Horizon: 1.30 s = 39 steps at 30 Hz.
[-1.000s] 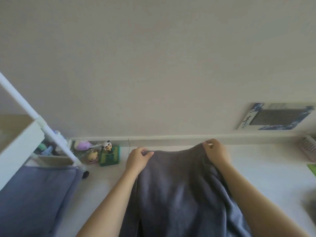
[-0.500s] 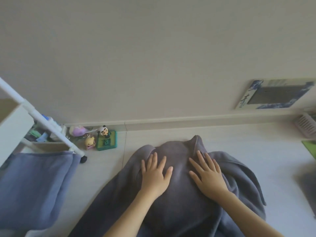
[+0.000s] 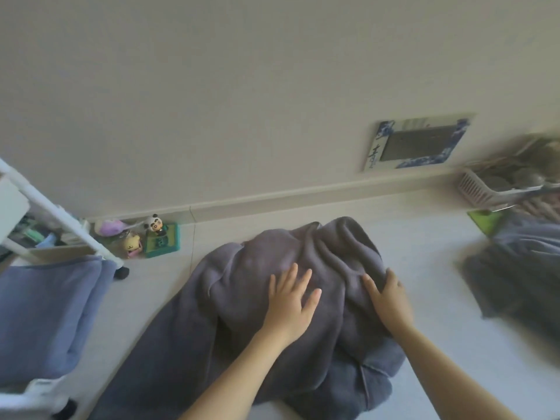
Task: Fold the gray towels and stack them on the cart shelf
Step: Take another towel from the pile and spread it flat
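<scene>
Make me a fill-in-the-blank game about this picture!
1. Both hands rest on a gray ____ spread on the floor.
2. The left hand lies ____ with fingers spread.
3. The right hand curls around a ____ of the cloth.
4. The toy panda stands near the ____.

Answers: towel, flat, fold, wall

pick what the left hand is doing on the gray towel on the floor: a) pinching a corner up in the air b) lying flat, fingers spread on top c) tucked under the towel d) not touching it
b: the left hand lies palm-down with fingers spread on the rumpled gray fleece towel, while the right hand curls over a fold at its right edge.
</scene>
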Each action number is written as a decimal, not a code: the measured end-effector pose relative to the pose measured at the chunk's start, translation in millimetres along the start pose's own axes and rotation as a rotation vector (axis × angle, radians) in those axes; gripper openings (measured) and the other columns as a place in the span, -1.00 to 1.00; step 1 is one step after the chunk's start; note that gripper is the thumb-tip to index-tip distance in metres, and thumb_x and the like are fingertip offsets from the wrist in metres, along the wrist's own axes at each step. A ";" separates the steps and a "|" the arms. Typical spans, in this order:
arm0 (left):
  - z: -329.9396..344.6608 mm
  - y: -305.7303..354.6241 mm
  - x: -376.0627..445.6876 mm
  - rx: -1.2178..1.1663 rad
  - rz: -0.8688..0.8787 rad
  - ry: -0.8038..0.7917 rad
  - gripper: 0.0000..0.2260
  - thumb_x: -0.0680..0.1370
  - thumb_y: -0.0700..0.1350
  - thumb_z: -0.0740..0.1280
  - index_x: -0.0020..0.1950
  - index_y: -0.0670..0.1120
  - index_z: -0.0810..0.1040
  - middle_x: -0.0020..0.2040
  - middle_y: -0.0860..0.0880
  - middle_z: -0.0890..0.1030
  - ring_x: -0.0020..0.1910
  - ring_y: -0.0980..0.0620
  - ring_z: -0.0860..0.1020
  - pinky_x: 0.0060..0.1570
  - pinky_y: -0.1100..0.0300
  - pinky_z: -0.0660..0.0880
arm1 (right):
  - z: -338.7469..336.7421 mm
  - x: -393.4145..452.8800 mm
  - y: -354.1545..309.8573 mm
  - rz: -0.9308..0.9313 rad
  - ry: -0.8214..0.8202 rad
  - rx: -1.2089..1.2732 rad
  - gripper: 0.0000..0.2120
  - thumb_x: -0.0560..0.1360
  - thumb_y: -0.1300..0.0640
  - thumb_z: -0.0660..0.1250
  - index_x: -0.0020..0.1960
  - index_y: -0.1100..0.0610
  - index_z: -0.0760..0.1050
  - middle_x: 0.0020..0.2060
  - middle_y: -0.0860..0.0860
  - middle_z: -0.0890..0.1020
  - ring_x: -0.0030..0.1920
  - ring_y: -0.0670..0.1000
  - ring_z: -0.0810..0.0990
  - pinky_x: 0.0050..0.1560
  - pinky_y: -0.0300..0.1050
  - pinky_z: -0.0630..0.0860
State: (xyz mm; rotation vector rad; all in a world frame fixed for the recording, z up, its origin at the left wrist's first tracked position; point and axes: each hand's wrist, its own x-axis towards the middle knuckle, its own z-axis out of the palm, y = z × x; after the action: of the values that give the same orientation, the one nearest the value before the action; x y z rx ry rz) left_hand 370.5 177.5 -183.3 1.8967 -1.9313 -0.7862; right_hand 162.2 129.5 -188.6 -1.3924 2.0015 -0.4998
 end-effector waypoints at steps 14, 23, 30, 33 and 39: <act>22.3 65.7 40.7 -0.709 -0.504 -0.068 -0.20 0.34 0.46 0.23 0.35 -0.09 0.45 0.31 -0.14 0.50 0.28 -0.11 0.47 0.29 -0.01 0.41 | -7.8 -12.5 -19.8 -0.221 -0.050 0.058 -0.68 0.60 -0.04 0.13 0.24 0.00 0.54 0.45 -0.05 0.27 0.48 0.05 0.10 0.43 0.05 -0.02; 39.3 67.0 68.3 -0.625 -0.700 0.037 -0.32 0.40 0.19 0.43 0.36 -0.21 0.42 0.26 -0.14 0.54 0.18 -0.14 0.54 0.09 0.08 0.53 | -5.2 -29.8 -10.2 -0.102 -0.086 0.528 -0.69 0.62 0.12 0.09 -0.03 0.04 0.63 0.06 -0.20 0.54 0.16 -0.17 0.45 0.07 -0.40 0.28; 42.5 68.5 67.7 -0.360 -0.639 -0.024 -0.34 0.34 0.21 0.46 0.26 -0.20 0.49 0.19 -0.15 0.57 0.17 -0.16 0.53 0.08 0.06 0.53 | -19.1 -19.9 22.2 -0.232 0.276 0.344 -0.78 0.57 0.27 0.16 -0.05 0.15 0.59 -0.12 -0.02 0.51 0.02 0.05 0.47 0.04 -0.22 0.29; 27.7 69.7 64.3 -0.643 -0.660 0.103 -0.41 0.43 0.07 0.46 0.31 -0.25 0.42 0.20 -0.14 0.56 0.16 -0.11 0.54 -0.01 0.17 0.46 | -22.9 -18.6 27.4 -0.234 0.272 0.302 -0.72 0.53 0.10 0.11 0.03 0.14 0.56 -0.03 -0.01 0.50 0.07 0.03 0.38 0.10 -0.23 0.22; -38.9 65.7 34.9 -0.685 -0.475 0.439 -0.60 0.51 -0.01 0.38 0.27 -0.16 0.45 0.12 -0.08 0.59 0.16 -0.06 0.55 0.11 0.14 0.49 | -12.7 -19.3 7.0 -0.241 0.053 0.390 -0.60 0.54 -0.05 0.07 0.21 0.16 0.46 0.15 0.04 0.44 0.22 0.03 0.39 0.24 -0.15 0.27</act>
State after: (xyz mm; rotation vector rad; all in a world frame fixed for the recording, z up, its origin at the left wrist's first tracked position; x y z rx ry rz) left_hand 337.6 134.7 -119.0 1.8652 -0.8087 -0.9045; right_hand 153.1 149.4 -178.4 -1.3837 1.6661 -0.9862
